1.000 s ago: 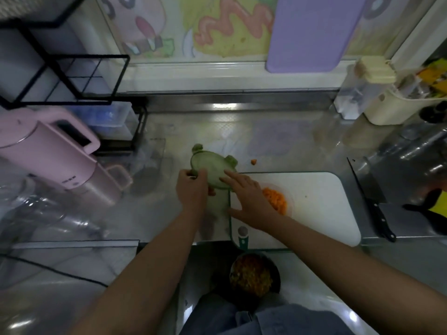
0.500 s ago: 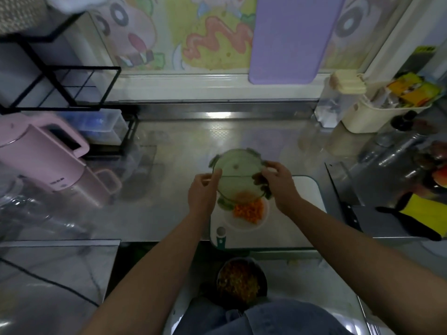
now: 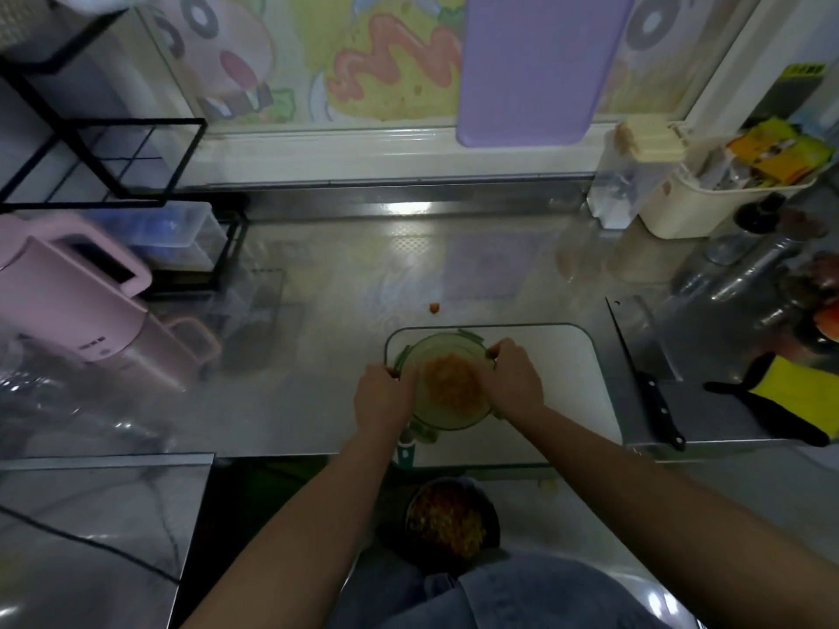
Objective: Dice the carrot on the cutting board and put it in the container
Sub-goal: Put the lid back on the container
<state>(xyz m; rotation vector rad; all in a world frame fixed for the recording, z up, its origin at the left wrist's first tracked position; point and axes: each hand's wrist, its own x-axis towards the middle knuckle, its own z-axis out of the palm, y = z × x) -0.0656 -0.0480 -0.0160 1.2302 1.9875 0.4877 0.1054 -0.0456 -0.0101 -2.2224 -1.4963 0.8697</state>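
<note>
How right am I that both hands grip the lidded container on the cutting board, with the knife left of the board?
Wrong side: the head view shows the knife right of the cutting board. Left hand and right hand do grip the lidded container.

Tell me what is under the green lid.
Through the see-through lid, diced carrot shows in the container, which stands on the cutting board. The left hand and right hand grip the lid's sides and hide its rim there.
</note>
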